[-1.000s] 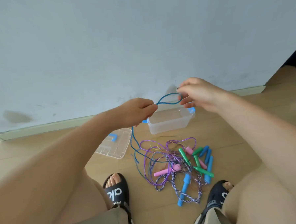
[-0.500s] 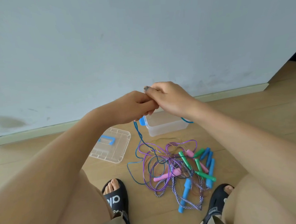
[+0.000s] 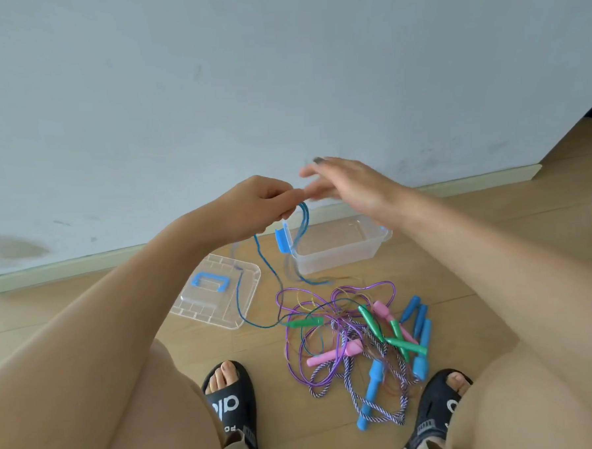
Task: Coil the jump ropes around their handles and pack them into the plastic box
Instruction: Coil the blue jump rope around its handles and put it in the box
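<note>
My left hand (image 3: 257,205) is raised above the floor, pinched shut on a thin blue rope (image 3: 265,263) that hangs in loops down to the floor. Right beside it, my right hand (image 3: 347,187) is blurred, its fingers spread and touching the left fingertips; nothing shows in it. Below and behind the hands stands the clear plastic box (image 3: 337,256) with blue clips, lid off. A tangled pile of jump ropes (image 3: 355,341) lies between my feet, with purple and striped cords and green, pink and blue handles. One green handle (image 3: 305,322) lies at the blue rope's end.
The clear lid (image 3: 219,297) with a blue handle lies flat left of the box, and the blue rope crosses it. My black sandals (image 3: 230,403) (image 3: 438,409) flank the pile. A grey wall and skirting board run close behind the box.
My right hand came in from the right to meet the left hand, then opened with its fingers spread. More loops of blue rope now hang from my left hand.
</note>
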